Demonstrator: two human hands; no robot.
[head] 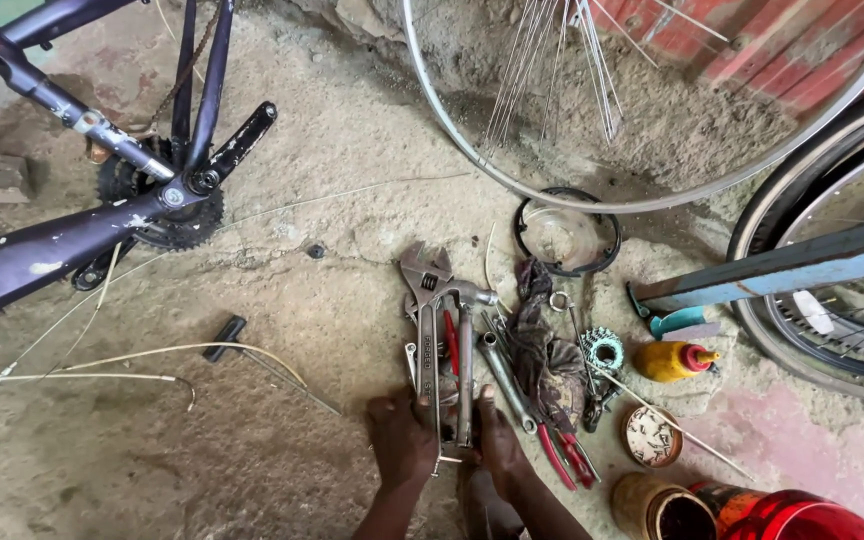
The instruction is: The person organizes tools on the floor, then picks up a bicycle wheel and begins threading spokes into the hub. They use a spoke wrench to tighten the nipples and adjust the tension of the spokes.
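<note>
Just below the adjustable wrench (426,283) on the concrete floor (282,400), I see both hands at the tool pile: left hand (402,440) and right hand (498,432) with fingers closed around the hammer (465,360) handle. Its long axis runs away from me, head toward the wrench. Lifting could snag neighbouring spanners (505,380).

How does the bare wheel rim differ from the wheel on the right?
The rim is bare silver metal with no tyre; the wheel wears a black tyre. The rim stands loose against the dirt bank; the wheel sits behind a blue frame bar. Both have thin wire spokes.
</note>
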